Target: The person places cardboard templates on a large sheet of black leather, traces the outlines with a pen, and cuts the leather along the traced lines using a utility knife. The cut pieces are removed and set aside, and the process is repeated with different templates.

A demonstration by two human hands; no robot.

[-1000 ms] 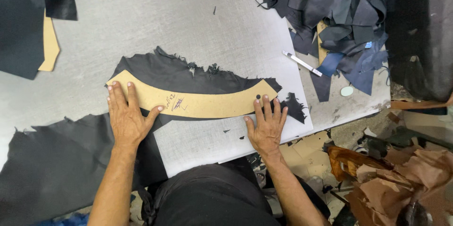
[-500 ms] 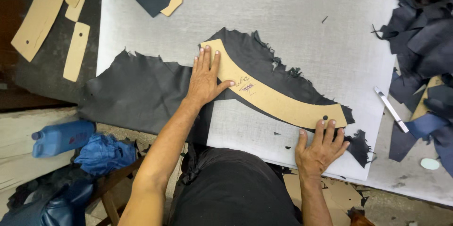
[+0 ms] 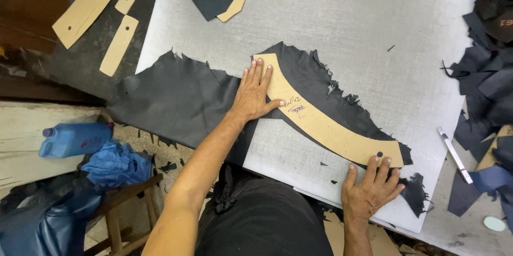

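Observation:
A long curved tan cardboard pattern (image 3: 326, 125) lies on a ragged piece of dark leather (image 3: 181, 98) spread over a grey cutting board (image 3: 347, 26). My left hand (image 3: 254, 93) lies flat with fingers spread, pressing the pattern's upper left end and the leather beside it. At the pattern's lower right end, my right hand (image 3: 371, 189) rests flat with its fingertips on the cardboard. Neither hand grips anything.
Several tan pattern pieces (image 3: 93, 2) lie at the upper left. Dark leather scraps (image 3: 489, 82) pile along the right edge, beside a white pen (image 3: 454, 154). A blue plastic bottle (image 3: 75, 138) and blue cloth (image 3: 115, 165) sit lower left, off the board.
The view has swung left and tilted, so the pattern now runs diagonally. Both hands stay pressed on the pattern's two ends.

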